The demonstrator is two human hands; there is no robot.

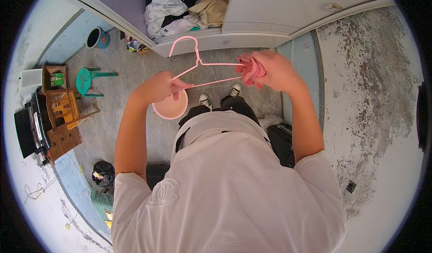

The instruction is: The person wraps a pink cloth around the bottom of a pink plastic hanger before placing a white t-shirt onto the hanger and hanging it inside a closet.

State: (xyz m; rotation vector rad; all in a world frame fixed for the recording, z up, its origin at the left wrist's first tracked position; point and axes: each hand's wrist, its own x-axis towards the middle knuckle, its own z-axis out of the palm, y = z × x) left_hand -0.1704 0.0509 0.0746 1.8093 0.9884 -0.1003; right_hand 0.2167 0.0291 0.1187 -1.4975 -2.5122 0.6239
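Pinching pink hanger [198, 62] at left end with left fingers [184, 85]; clutching cloth [249, 71] at hanger's right end with right fingers [263, 58].

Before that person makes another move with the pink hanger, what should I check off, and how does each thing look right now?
1. Left hand has a hold on the pink hanger: ok, it grips the left end.
2. Right hand has a hold on the pink cloth: ok, at the hanger's right end.
3. Cloth spread out flat: not ok, it is bunched up.
4. Hanger's hook free: ok, neither hand covers it and nothing hangs from it.
5. Hanger's right tip inside the cloth: cannot tell, the cloth and hand hide it.
6. Water in the pink basin: cannot tell, the inside just looks plain pink.
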